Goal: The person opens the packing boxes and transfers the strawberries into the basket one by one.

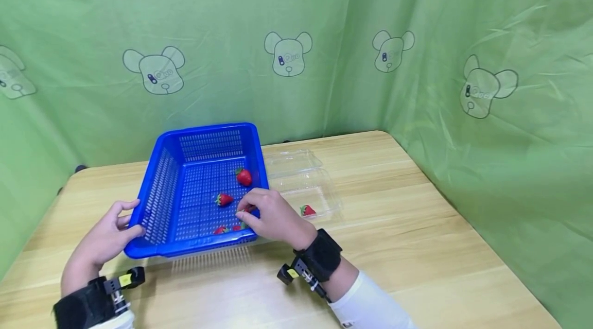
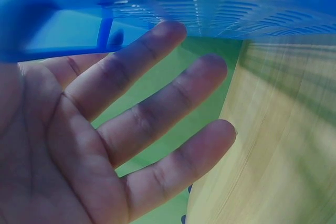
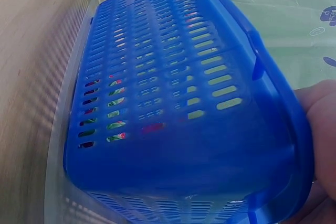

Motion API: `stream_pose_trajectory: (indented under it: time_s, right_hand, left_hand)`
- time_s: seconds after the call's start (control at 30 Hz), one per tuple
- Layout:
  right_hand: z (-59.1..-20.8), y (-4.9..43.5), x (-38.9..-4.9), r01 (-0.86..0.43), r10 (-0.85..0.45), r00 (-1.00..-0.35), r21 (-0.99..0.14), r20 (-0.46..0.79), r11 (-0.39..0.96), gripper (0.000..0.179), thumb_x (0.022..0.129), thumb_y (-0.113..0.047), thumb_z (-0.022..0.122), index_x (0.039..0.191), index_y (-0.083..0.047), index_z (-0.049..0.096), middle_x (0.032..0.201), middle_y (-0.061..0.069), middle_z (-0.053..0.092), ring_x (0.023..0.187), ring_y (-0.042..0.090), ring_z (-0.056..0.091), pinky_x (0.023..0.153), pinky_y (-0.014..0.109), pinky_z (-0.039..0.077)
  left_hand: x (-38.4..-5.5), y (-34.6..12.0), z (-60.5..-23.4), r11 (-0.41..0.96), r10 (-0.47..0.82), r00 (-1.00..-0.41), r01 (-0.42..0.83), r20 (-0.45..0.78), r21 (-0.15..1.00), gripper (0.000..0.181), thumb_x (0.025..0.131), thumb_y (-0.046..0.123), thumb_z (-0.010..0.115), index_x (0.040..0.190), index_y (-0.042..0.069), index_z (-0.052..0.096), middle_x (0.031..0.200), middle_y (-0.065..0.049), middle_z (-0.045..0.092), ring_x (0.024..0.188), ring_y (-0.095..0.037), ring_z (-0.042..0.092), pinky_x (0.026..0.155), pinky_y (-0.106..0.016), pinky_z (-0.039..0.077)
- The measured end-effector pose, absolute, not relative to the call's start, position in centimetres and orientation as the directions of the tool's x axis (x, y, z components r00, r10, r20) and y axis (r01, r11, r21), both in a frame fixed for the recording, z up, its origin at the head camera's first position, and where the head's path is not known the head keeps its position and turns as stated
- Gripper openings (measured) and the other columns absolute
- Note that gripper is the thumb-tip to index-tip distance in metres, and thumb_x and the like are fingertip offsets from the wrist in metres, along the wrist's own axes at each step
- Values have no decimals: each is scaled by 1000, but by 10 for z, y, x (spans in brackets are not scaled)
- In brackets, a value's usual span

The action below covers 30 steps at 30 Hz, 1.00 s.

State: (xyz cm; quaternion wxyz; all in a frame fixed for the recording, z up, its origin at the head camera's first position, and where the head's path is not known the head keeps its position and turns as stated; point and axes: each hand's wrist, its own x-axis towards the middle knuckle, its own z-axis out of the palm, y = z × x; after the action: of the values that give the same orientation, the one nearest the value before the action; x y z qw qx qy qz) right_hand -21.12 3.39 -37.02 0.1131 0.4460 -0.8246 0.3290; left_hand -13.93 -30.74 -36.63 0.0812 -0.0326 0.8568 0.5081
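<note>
A blue plastic basket [image 1: 199, 241] with slotted walls holds several red strawberries with green leaves. One strawberry [image 1: 244, 177] lies toward its back right, another [image 1: 224, 199] nearer the middle, and others by the front wall. My left hand [image 1: 104, 234] grips the left rim, thumb over it; in the left wrist view three fingers extend below the rim. Reaching over the right side, my right hand [image 1: 271, 215] pinches a strawberry [image 1: 248, 209], mostly hidden by the fingers. The right wrist view shows the basket's outer wall [image 3: 157, 156], with red and green behind its slots.
Right of the basket lies a clear plastic box [image 1: 331, 192] with its lid [image 1: 294, 160] folded open behind it. One strawberry [image 1: 308, 210] is in the box. A pale translucent edge [image 3: 55, 187] shows under the basket. Green curtains [image 1: 324, 10] stand behind the wooden table [image 1: 394, 246].
</note>
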Motion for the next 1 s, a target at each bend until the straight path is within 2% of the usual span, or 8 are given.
stream_pose_trajectory:
  time_s: [0.17,0.27,0.53,0.63,0.83,1.0]
  right_hand:
    - [-371,34,-212,-818,-655,-565,-439,501,371,5,90,-14,69,89,-9,69,85,-2,64,80,11,60,73,18,50]
    - [-372,34,-212,-820,-651,-562,-448,510,357,5,90,-13,69,89,-9,69,85,-1,65,80,11,60,73,23,53]
    - [-371,39,-214,-780,-591,-621,-487,515,394,5,91,-14,68,89,-9,68,89,0,64,82,15,61,74,25,54]
    - [-371,43,-219,-778,-564,-624,-493,541,389,5,90,-13,69,87,-9,67,87,1,64,79,17,61,71,27,55]
    - [-371,50,-227,-777,-525,-628,-487,574,398,6,89,-11,70,84,-9,67,83,-1,62,75,12,57,68,25,52]
    - [-369,57,-232,-752,-484,-658,-524,576,400,5,88,-8,70,84,-6,67,83,2,64,75,13,62,69,28,56]
  left_hand:
    - [-139,-307,-366,475,27,-984,-142,-176,868,66,96,4,51,147,-9,11,133,-45,38,100,-40,65,79,-40,58]
    - [-139,-307,-367,473,27,-983,-147,-181,869,67,96,5,51,147,-9,11,134,-45,38,101,-40,64,80,-40,58]
    - [-138,-308,-367,466,30,-984,-143,-178,873,66,96,3,51,147,-9,11,133,-45,39,99,-39,65,79,-40,58]
    - [-139,-308,-367,463,30,-984,-142,-175,875,66,95,3,51,147,-9,11,133,-45,39,99,-38,65,79,-39,58]
    - [-139,-309,-367,465,26,-985,-141,-173,874,67,95,3,51,147,-9,11,132,-45,40,98,-38,66,78,-39,58]
    - [-140,-309,-367,468,35,-985,-131,-167,874,67,95,3,51,147,-9,11,131,-45,41,98,-39,66,78,-39,58]
